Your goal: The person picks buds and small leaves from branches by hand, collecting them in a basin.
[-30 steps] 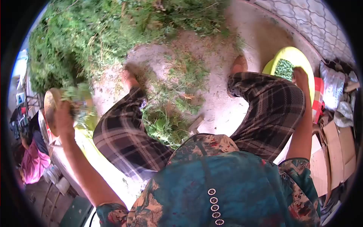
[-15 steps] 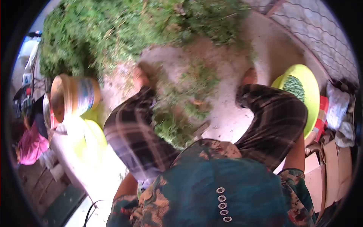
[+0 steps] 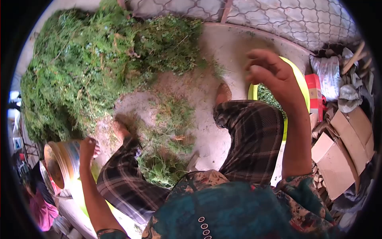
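My right hand (image 3: 270,71) is raised over a yellow basin (image 3: 301,79) on the right. Its fingers are bent, with a gap between them and the thumb, and nothing shows in them. Small green berry-like pieces (image 3: 267,95) lie in the basin, partly hidden by my forearm and knee. On the left, my left hand (image 3: 90,149) hangs beside a tipped bucket (image 3: 63,159), its fingers loosely curled and apart, holding nothing visible. A large heap of green leafy branches (image 3: 91,59) spreads in front of me. Loose green sprigs (image 3: 173,119) lie between my feet.
Flattened cardboard (image 3: 338,159), a red box (image 3: 314,95) and a pale plastic sack (image 3: 326,75) stand at the right. Wire mesh (image 3: 270,20) runs along the back. Pink cloth (image 3: 41,211) lies at the far left, and bright yellow-green plastic (image 3: 79,195) sits below the bucket.
Both hands, out of sight before, have come up into view, the right over the basin and the left beside the bucket. The view has turned to the right.
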The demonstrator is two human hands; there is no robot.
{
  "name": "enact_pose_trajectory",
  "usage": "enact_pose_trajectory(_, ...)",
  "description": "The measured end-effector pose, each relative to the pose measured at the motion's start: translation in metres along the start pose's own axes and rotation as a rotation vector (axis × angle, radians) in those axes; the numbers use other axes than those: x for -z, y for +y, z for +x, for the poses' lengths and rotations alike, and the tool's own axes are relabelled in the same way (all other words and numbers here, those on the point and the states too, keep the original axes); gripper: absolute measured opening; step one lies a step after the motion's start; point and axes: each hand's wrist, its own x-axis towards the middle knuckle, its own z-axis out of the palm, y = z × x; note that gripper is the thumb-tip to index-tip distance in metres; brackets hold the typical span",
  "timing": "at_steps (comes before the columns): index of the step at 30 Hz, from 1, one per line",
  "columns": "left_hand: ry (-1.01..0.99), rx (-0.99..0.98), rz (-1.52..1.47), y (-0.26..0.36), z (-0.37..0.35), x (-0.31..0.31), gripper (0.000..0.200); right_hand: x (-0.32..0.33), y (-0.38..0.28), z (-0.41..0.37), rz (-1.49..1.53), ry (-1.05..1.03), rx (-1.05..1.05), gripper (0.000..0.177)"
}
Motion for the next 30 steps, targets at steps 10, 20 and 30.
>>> enact_pose_trajectory(10,-0.211,-0.737,0.716,0.242,0.051,-0.133,0.019,-0.070,-0.044,-0.023,-0.516,-0.820,0.346,0.030)
enact_pose_trajectory(20,-0.096,-0.812,0.702,0.326,0.130,-0.324,0.046,-0.062,0.013,-0.018,-0.742,-0.659,0.269,0.019)
enact_pose_trajectory(30,0.117,-0.771,1.072,0.308,0.170,-0.351,0.030,-0.045,0.030,-0.015,-0.774,-0.715,0.103,0.023)
